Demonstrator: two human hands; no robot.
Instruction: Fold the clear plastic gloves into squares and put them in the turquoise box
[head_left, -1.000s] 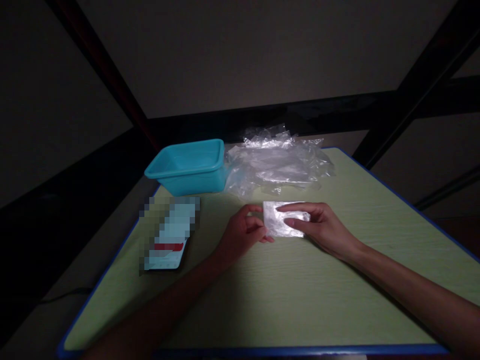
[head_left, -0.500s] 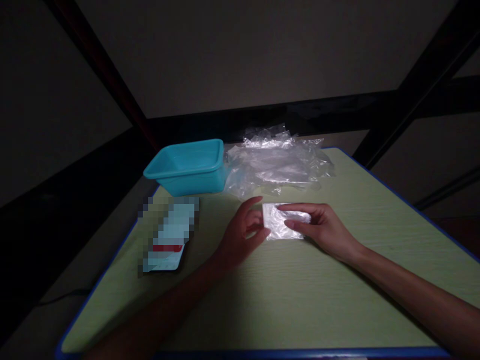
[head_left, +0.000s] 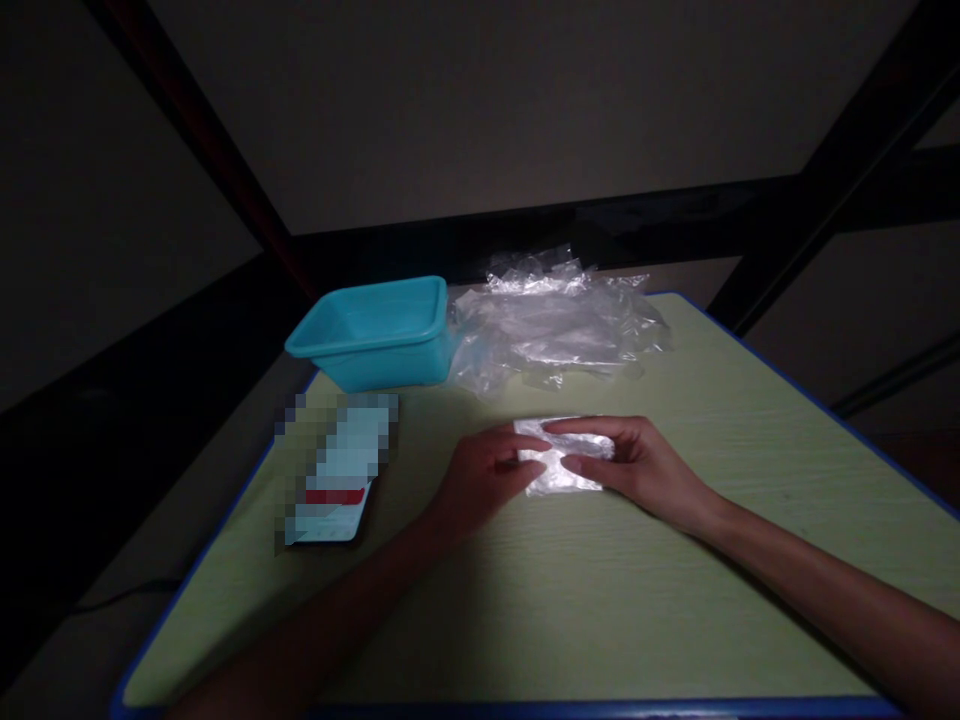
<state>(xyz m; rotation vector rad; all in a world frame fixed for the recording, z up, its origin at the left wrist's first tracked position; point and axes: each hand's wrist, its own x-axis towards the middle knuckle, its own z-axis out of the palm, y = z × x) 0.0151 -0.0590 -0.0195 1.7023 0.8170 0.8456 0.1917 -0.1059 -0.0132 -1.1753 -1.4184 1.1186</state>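
Observation:
A small flat packet [head_left: 562, 483], white and wrapped in shiny crinkled clear plastic, lies between my hands over the middle of the table. From the left, my left hand [head_left: 480, 478] grips its edge, with thumb and fingers reaching over the top. My right hand [head_left: 651, 468] is closed on the opposite side, index finger along the far edge and thumb across the face. What is inside the plastic cannot be made out.
Behind my hands a heap of clear plastic bags [head_left: 562, 325] touches a turquoise basin [head_left: 390, 365]. A lit phone [head_left: 349, 455], partly blurred out, lies at the left. The pale green table [head_left: 540, 610] has a blue edge. A wall stands behind it.
My left fingers have come over the packet's left side and closed on it. The packet and my right hand have shifted slightly left and nearer to me.

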